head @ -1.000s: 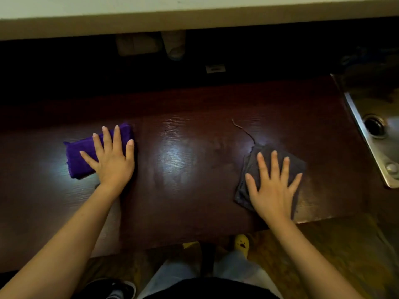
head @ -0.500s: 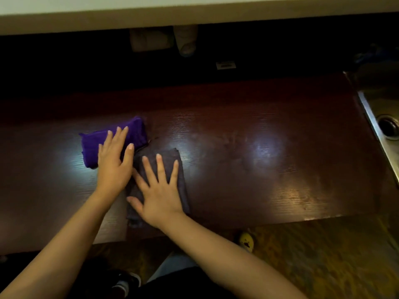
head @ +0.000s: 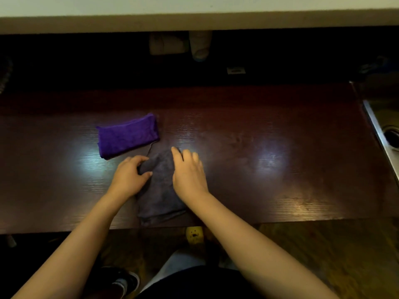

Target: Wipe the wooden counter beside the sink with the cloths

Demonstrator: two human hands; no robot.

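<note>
Left hand (head: 129, 175) pinches grey cloth (head: 160, 190), right hand (head: 189, 172) flat on it; near-edge overhang could slip off counter (head: 269, 169).

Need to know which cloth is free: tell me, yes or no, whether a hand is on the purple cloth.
No: the purple cloth lies alone, while the left hand and right hand are both on the grey cloth.

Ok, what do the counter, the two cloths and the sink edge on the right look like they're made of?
Counter: dark reddish wood or wood veneer, glossy; fine grain lines and bright glare patches show. Purple cloth: soft, matte, fuzzy, probably microfibre. Grey cloth: similar soft matte fabric, creased, with a loose thread. Sink: shiny silvery metal, likely stainless steel.
</note>
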